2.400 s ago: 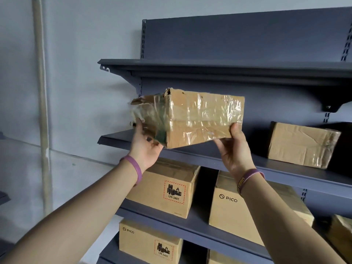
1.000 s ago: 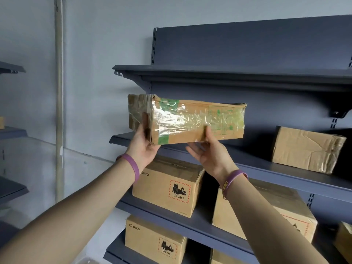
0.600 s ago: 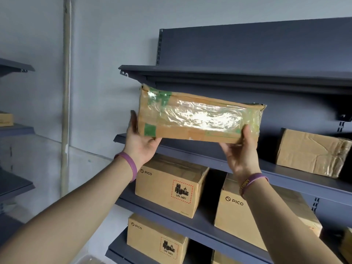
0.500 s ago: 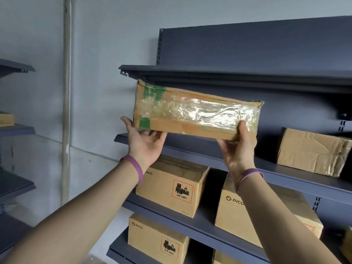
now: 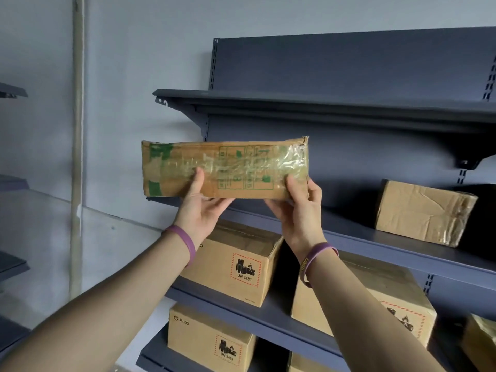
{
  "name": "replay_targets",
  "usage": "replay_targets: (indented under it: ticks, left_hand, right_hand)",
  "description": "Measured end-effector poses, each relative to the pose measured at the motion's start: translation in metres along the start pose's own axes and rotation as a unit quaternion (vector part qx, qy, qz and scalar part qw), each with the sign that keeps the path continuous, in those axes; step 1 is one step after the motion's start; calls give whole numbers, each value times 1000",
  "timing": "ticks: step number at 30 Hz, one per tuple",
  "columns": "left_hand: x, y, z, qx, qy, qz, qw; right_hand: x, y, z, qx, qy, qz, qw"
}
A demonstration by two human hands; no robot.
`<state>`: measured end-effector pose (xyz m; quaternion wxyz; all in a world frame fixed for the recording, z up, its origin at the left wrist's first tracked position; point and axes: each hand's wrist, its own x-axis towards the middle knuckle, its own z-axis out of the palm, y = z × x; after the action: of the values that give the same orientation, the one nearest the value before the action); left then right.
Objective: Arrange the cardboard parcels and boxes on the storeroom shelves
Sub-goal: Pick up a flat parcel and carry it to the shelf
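Note:
I hold a long, flat cardboard parcel (image 5: pixel 230 167) wrapped in clear tape with green print, level in front of the left end of the middle shelf (image 5: pixel 375 237). My left hand (image 5: pixel 200 208) grips its lower edge near the middle, thumb on the front face. My right hand (image 5: pixel 300 208) grips its lower right corner. Whether the parcel touches the shelf I cannot tell; its lower edge hides the shelf's left end.
A crumpled taped parcel (image 5: pixel 424 213) sits on the same shelf to the right. The top shelf (image 5: pixel 322 103) hangs above. Below are PICO boxes with battery labels (image 5: pixel 236 267), (image 5: pixel 375 299), (image 5: pixel 209 342). A pipe (image 5: pixel 77 130) runs down the grey wall on the left.
The parcel has been turned so its printed face points at me and it hangs level, a little lower. My left hand slid from the left end toward the middle.

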<state>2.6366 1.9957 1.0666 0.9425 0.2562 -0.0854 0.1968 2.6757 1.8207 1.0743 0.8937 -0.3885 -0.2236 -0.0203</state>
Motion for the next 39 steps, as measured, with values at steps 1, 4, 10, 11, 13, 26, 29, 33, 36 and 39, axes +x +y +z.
replay_targets:
  ticks: [1,4,10,11,13,26,29,33,36,39]
  left_hand:
    - [1,2,-2,-8,5,7,1000]
    - [5,8,-8,-5,21,19,1000]
    - [12,23,-15,44,53,49,996]
    - [14,25,-15,57,54,51,996]
    - [17,29,-17,68,51,44,995]
    - [4,28,-11,86,-49,-18,995]
    - [-9,26,1,145,-93,-27,985]
    - [-13,24,1,189,-100,-62,975]
    - [-16,33,2,181,-64,-73,979]
    - [-11,38,-2,196,0,-83,977]
  right_hand:
    - [0,-1,-1,4,-15,13,1000]
    - [7,-3,-11,25,-18,47,998]
    - [16,-8,-28,41,45,106,992]
    - [16,-9,-30,53,50,100,992]
    - [18,-11,-34,67,43,85,993]
    - [12,-8,-34,10,93,4,996]
    - [12,-4,-28,10,127,-13,992]
    - [9,-1,-25,21,137,-20,990]
    - [5,0,-29,12,127,-15,992]
    - [2,0,-31,2,116,-12,993]
